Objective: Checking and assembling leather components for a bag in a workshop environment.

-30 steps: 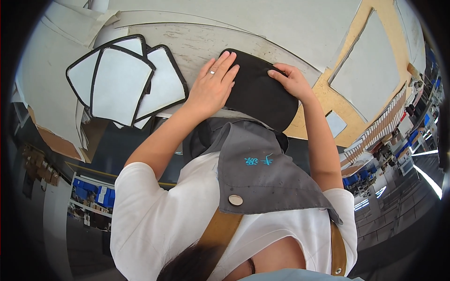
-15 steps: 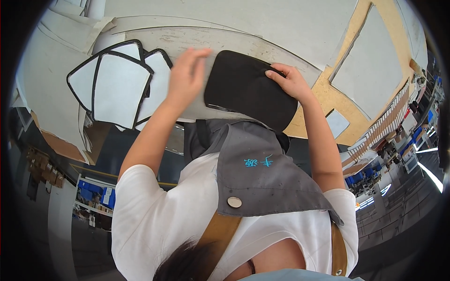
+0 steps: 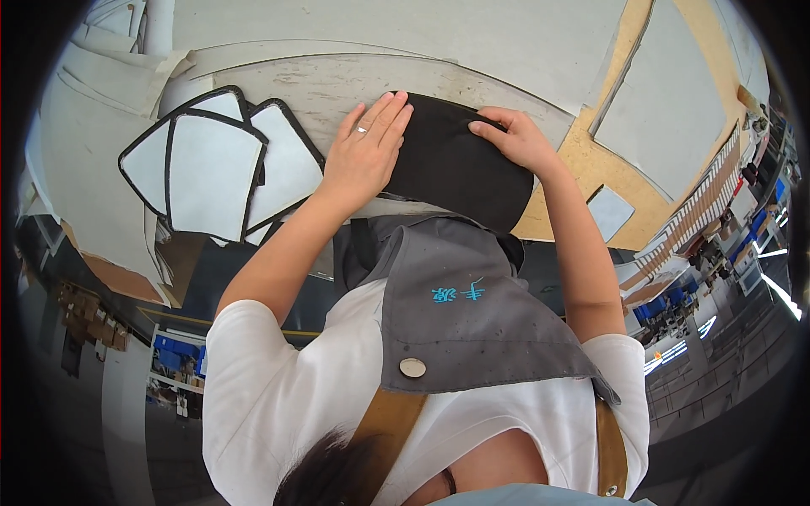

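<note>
A black panel with rounded corners (image 3: 456,160) lies on the work table in front of me. My left hand (image 3: 363,160), with a ring on one finger, rests flat over the panel's left edge, its fingers stretched out side by side. At the far right edge my right hand (image 3: 521,143) grips the panel, thumb on top and fingers curled at the rim. To the left, several white panels with black borders (image 3: 215,177) overlap in a loose pile. Their shape is similar, wide at one end and tapered at the other.
Large grey sheets (image 3: 337,25) cover the far table. A tan board (image 3: 582,177) on the right carries a grey sheet (image 3: 675,110) and a small pale piece (image 3: 609,212). More grey sheets (image 3: 84,160) stack at the left. Shelves with blue bins (image 3: 175,350) stand beyond.
My left hand has come down from the air onto the left part of the black panel. My right hand keeps its grip at the far right edge.
</note>
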